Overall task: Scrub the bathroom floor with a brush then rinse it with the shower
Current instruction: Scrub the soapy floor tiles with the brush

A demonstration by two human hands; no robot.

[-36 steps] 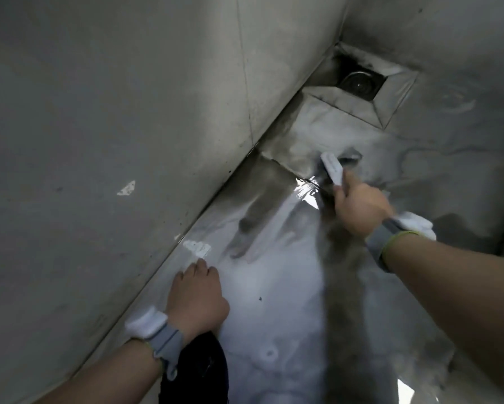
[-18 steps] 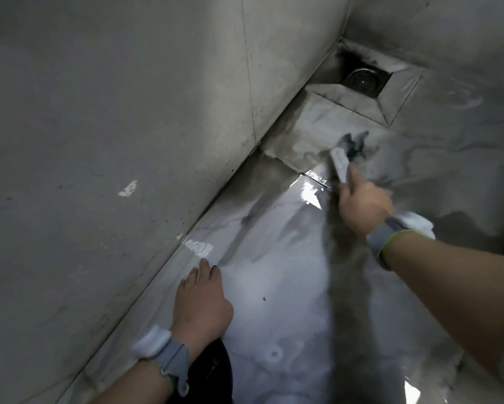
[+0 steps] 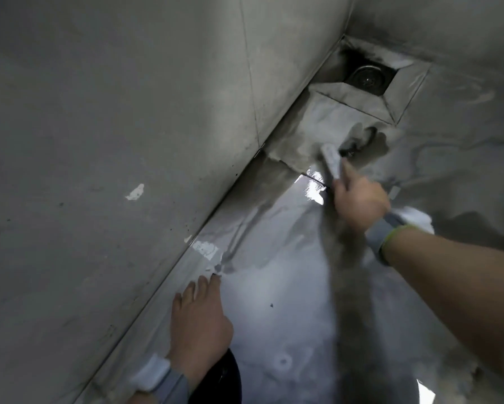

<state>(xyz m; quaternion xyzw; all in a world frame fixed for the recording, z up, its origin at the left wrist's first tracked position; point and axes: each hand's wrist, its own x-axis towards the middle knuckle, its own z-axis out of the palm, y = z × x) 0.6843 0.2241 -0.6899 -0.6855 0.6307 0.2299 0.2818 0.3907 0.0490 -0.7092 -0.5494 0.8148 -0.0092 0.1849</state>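
Right hand (image 3: 360,199) grips the brush (image 3: 330,161), head jutting beyond the grip; left hand (image 3: 199,325) flat on floor (image 3: 288,301).

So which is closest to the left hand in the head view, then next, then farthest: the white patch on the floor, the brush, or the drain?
1. White patch, just ahead of the left hand, by the wall.
2. Brush, farther up, in the right hand.
3. Drain, far corner.
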